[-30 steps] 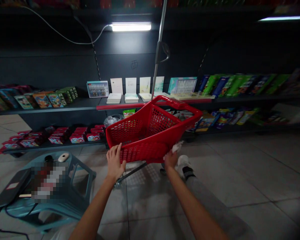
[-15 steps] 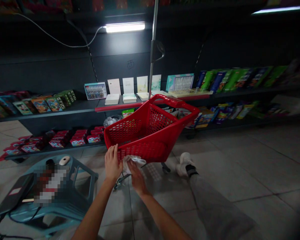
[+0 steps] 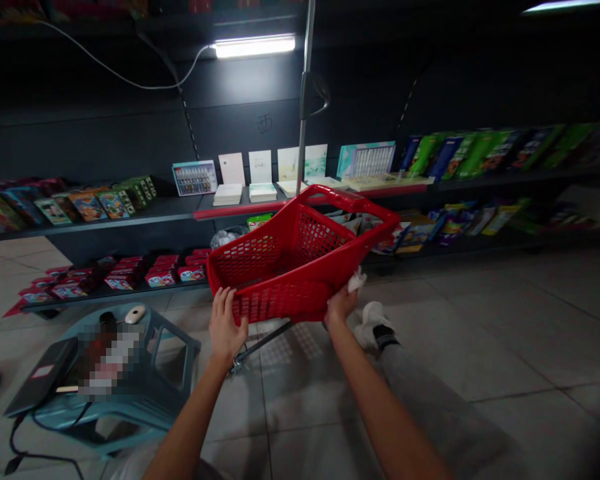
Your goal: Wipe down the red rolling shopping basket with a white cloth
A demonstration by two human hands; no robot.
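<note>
Since the earlier frame, the right hand (image 3: 341,305) had been carried back from beside the left hand to the near right corner of a red plastic shopping basket (image 3: 290,267), which was held tilted before dark store shelving (image 3: 165,208), above a blue plastic stool (image 3: 180,353). The left hand (image 3: 224,327) was spread against the basket's near wall, so a slip could have let the basket drop onto the stool. Whether a white cloth (image 3: 357,281) was pinched by the right hand could not be told, its fingers being hidden behind the basket.
</note>
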